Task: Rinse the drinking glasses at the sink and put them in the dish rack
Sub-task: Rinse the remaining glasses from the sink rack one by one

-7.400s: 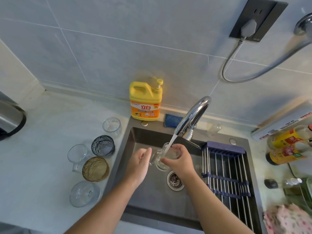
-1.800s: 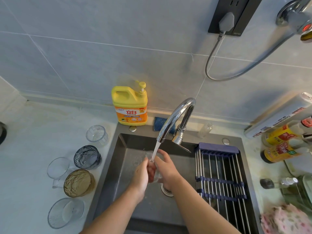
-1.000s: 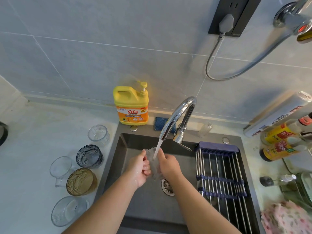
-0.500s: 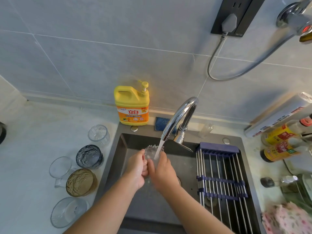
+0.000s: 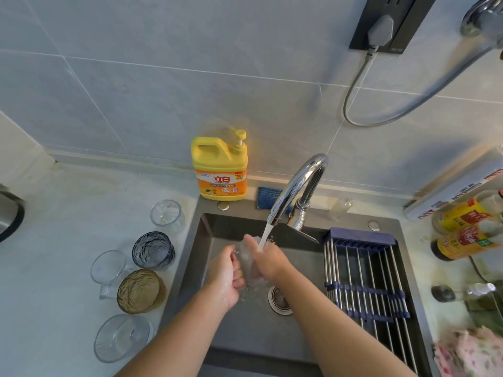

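Because the tap (image 5: 296,186) gives only a thin stream of water (image 5: 265,235), the glass (image 5: 249,265) is held right under the spout and low inside the sink (image 5: 215,235), likely so that splashes land in the basin. The left hand (image 5: 227,273) has its fingers curled round the near side of the glass. The right hand (image 5: 268,257) wraps over the far side with its fingers reaching up toward the stream, a hold that looks suited to turning and rubbing the glass. The glass itself is clear and blurred by water, so which way its mouth points cannot be told.

The rack (image 5: 362,281) spans the right part of the sink, just beside the right hand, so a rinsed glass could drip straight into the basin. Nothing stands on it yet.

5 more pieces wait on the counter (image 5: 60,240) to the left, near the left hand: a ribbed glass (image 5: 166,216), a blue-grey glass (image 5: 153,250), a handled cup (image 5: 109,268), an amber glass (image 5: 140,291) and a wide clear glass (image 5: 122,337).

Behind the sink, the yellow soap jug (image 5: 219,170) reads "立白" on its orange label. The sauce bottles (image 5: 462,229) at the right carry red and yellow labels too small to read.
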